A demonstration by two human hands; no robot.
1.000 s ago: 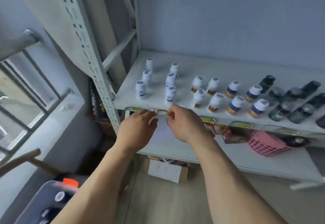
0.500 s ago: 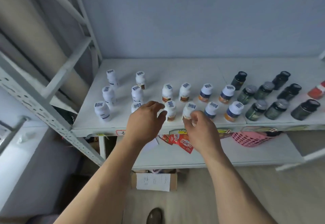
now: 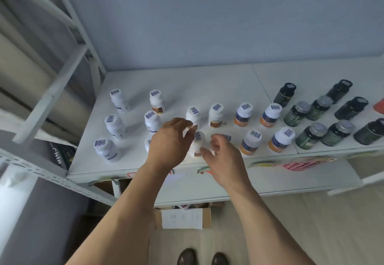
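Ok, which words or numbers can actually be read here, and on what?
"Chip": dark package under the shelf's left end, rest hidden.
Handwriting on the white paper on the floor box: illegible.
Cap stickers and labels on the white bottles: too small, blurred.

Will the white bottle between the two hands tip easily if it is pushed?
The white bottle stands upright, taller than wide, so a high push would probably tip it. It looks rigid and smooth, perhaps slippery. Tipped, it could roll.

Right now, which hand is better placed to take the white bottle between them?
Left hand, likely: its fingers curl beside the cap of the white bottle; the right hand sits lower, near its base.
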